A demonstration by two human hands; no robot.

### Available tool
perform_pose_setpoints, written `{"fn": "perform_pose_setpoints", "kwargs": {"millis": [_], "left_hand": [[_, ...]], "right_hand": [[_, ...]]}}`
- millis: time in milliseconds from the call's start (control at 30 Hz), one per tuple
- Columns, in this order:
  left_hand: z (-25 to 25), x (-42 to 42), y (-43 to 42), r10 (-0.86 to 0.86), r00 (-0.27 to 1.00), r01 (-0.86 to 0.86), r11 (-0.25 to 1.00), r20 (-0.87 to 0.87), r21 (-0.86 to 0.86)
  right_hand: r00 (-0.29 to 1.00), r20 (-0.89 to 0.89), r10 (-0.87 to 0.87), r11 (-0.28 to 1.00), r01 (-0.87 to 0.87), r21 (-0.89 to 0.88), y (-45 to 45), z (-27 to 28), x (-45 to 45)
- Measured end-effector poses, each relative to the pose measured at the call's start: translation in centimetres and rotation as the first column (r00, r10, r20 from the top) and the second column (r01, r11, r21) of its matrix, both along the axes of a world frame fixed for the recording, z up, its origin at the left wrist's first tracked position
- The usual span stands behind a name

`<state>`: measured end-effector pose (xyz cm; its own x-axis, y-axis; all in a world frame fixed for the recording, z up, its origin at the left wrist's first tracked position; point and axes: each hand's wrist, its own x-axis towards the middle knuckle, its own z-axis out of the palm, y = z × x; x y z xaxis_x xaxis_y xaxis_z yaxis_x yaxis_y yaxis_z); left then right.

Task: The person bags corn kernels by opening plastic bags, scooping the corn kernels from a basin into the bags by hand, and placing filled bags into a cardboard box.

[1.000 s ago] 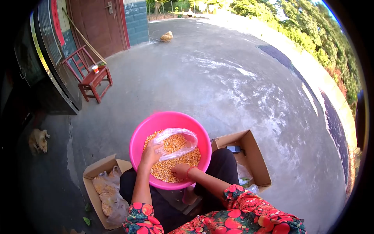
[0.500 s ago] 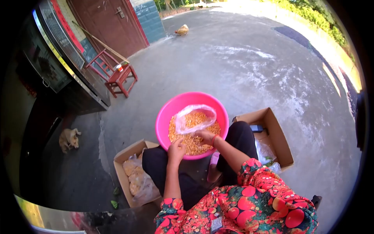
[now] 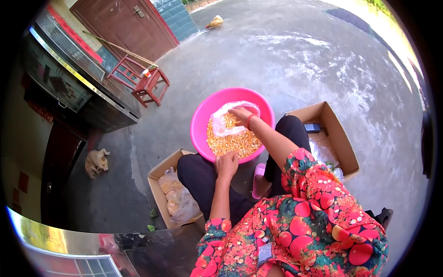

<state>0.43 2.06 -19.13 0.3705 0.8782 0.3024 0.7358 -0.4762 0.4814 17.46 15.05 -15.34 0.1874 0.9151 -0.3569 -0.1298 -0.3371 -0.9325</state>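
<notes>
A pink basin (image 3: 197,123) of loose yellow corn kernels (image 3: 235,144) stands between my knees. Inside it lies a clear plastic bag (image 3: 222,130), its mouth spread, with kernels in it. My right hand (image 3: 242,116), wearing a red wristband, is over the bag's mouth with thumb and fingers apart. At the near rim of the basin, my left hand (image 3: 227,162) is closed, fingers curled inward; whatever it may hold is hidden.
A cardboard box (image 3: 159,196) with bagged corn (image 3: 174,196) is by my left knee. Another box (image 3: 344,134), holding a dark blue object (image 3: 312,128) and plastic bags, sits right. A red chair (image 3: 147,87), a dog (image 3: 97,162) and a chicken (image 3: 215,21) are farther off.
My right hand has moved from the loose kernels up to the bag's mouth. The left hand has drawn back to the near rim and curled closed. The camera view has shifted.
</notes>
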Motion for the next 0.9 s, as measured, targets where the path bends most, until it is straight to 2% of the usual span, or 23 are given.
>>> {"fn": "perform_pose_setpoints", "kwargs": {"millis": [33, 67, 133, 167, 200, 233, 267, 333, 367, 433, 467, 533, 733, 833, 867, 900], "left_hand": [[-0.2, -0.1, 0.1, -0.008, 1.000, 0.008, 1.000, 0.016, 0.018], [0.1, 0.2, 0.2, -0.023, 1.000, 0.023, 1.000, 0.008, 0.016], [0.6, 0.2, 0.0, 0.001, 1.000, -0.001, 0.999, -0.009, -0.038], [-0.3, 0.1, 0.2, 0.005, 1.000, -0.004, 0.999, 0.003, -0.046], [-0.3, 0.1, 0.0, 0.001, 1.000, -0.001, 0.999, -0.004, -0.054], [-0.2, 0.0, -0.1, -0.004, 1.000, 0.003, 0.999, -0.021, -0.048], [0.0, 0.1, -0.1, -0.008, 0.999, 0.007, 0.999, -0.035, -0.037], [0.3, 0.2, -0.1, -0.020, 0.999, 0.020, 1.000, -0.046, -0.020], [1.0, 0.3, -0.4, -0.023, 0.998, 0.021, 0.999, -0.054, -0.047], [1.1, 0.3, -0.4, -0.036, 0.999, 0.033, 0.997, -0.037, -0.071], [1.1, 0.3, -0.6, -0.028, 0.999, 0.025, 0.997, -0.039, -0.075], [1.2, 0.2, -0.6, -0.060, 0.998, 0.059, 0.994, 0.000, -0.095], [1.5, 0.6, -1.6, -0.040, 0.999, 0.039, 0.999, -0.035, -0.021], [1.3, 0.8, -1.3, -0.030, 0.995, 0.026, 0.999, -0.097, -0.042], [1.2, 0.8, -1.4, -0.020, 0.995, 0.016, 0.999, -0.098, -0.037], [1.1, 0.8, -1.4, -0.008, 0.995, 0.005, 0.999, -0.099, -0.032]], "right_hand": [[0.930, 0.368, 0.019, 0.989, -0.072, 0.132, 0.0, -0.5, 0.5], [0.728, 0.685, -0.025, 0.958, -0.178, 0.224, 0.0, -1.5, 1.3], [0.860, 0.447, 0.246, 0.955, -0.293, 0.037, -3.3, -1.6, 1.3], [0.560, 0.807, 0.186, 0.900, -0.427, 0.089, -4.1, -3.9, 1.0], [0.426, 0.862, 0.275, 0.866, -0.498, -0.030, -5.6, -5.2, 0.6], [0.292, 0.884, 0.365, 0.860, -0.471, -0.199, -7.1, -6.4, 0.0], [0.099, 0.860, 0.500, 0.773, -0.498, -0.392, -8.2, -6.0, -0.4], [0.124, 0.879, 0.460, 0.720, -0.632, -0.287, -8.4, -6.6, -1.0], [0.127, 0.876, 0.465, 0.716, -0.635, -0.288, -8.3, -6.9, -1.1], [-0.037, 0.801, 0.597, 0.560, -0.695, -0.450, -7.5, -7.3, -1.1], [-0.041, 0.799, 0.600, 0.553, -0.700, -0.451, -7.2, -7.6, -1.1], [-0.104, 0.745, 0.659, 0.451, -0.737, -0.502, -6.4, -8.3, -1.1], [-0.006, 0.799, 0.601, 0.489, -0.788, -0.373, -6.8, -7.9, -0.5], [0.385, 0.593, 0.707, 0.614, -0.750, -0.245, -6.7, -6.9, 0.5], [0.387, 0.593, 0.707, 0.615, -0.751, -0.243, -6.5, -6.8, 0.9], [0.605, 0.383, 0.698, 0.702, -0.683, -0.202, -6.4, -6.9, 1.3]]}}
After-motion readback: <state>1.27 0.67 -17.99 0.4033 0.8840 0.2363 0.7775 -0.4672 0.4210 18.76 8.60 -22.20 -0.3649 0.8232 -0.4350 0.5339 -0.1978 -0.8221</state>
